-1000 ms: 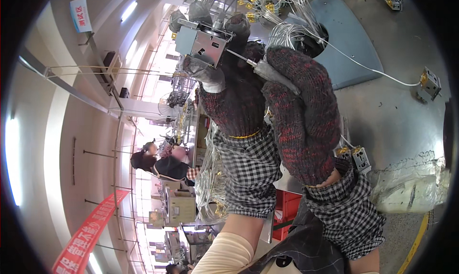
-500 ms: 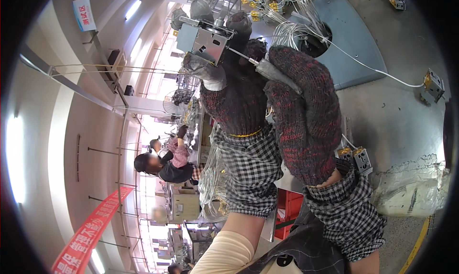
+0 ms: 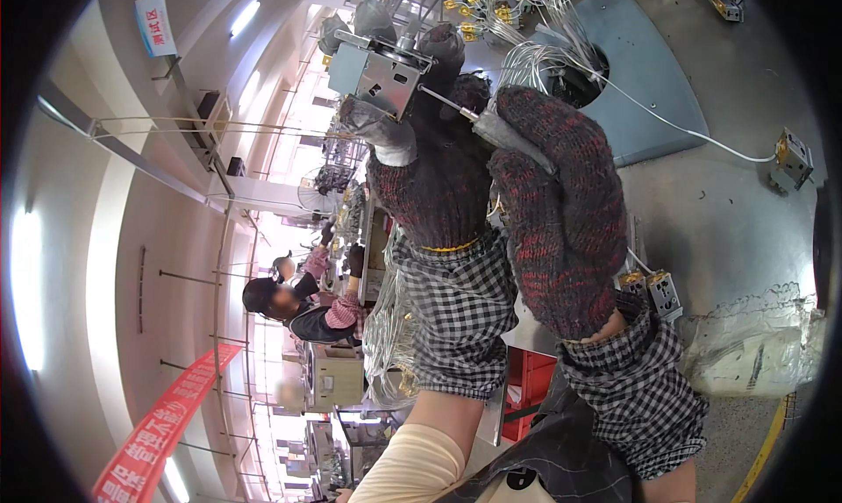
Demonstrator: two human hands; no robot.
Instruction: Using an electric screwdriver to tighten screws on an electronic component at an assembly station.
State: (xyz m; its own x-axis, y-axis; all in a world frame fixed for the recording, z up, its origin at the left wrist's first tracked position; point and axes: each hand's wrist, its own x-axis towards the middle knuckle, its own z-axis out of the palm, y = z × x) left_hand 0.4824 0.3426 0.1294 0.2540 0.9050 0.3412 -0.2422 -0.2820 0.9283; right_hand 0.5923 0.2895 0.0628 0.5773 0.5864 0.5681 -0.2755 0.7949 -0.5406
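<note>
Raised in front of me, my left hand [image 3: 430, 174] wears a dark knit glove with grey fingertips. Its fingers and thumb are closed around a small silver metal box-shaped part [image 3: 387, 80], which has a bracket and a short stub on top. My right hand [image 3: 566, 205], gloved in black and red knit, is closed around the grey wrapped handle of a screwdriver [image 3: 510, 138]. The thin shaft points up and left, and its tip meets the right side of the metal part near its upper corner. Exactly what the tip touches is too small to tell.
A blue-grey plate [image 3: 653, 73] with a round hole lies on the metal table [image 3: 728, 231]. White wires [image 3: 539, 64] bundle over it, with yellow-tagged parts behind. A wired metal part [image 3: 793, 159] sits at the right. A co-worker [image 3: 320, 314] stands at a bench at left.
Both hands, with the metal part and the screwdriver, have shifted very slightly right; their grips look the same. The co-worker at left has moved their arms and leaned a little.
</note>
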